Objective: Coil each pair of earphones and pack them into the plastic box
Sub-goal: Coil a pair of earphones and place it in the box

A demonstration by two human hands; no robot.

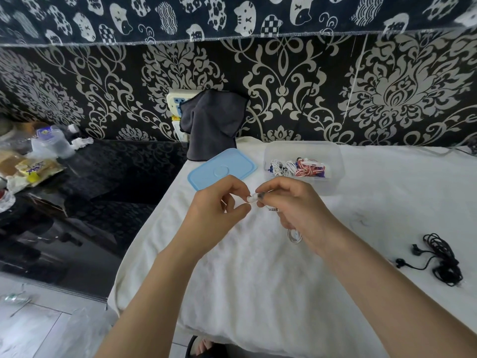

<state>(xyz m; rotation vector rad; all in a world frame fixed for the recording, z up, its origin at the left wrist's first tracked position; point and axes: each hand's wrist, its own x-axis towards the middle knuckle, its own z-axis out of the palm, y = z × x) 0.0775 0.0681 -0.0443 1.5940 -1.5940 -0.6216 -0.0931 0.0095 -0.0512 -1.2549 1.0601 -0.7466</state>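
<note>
one clear plastic box (335, 161) held several coiled pairs; one black earphone tangle (442, 259) lay right. both hands, left hand (219, 202) and right hand (291, 205), pinched white earphones (252, 198) between their grips, cable loop dangling below.

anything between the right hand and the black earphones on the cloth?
Nothing: in the head view only bare white cloth lies between the right hand and the black earphones, apart from a faint dark smudge.
</note>
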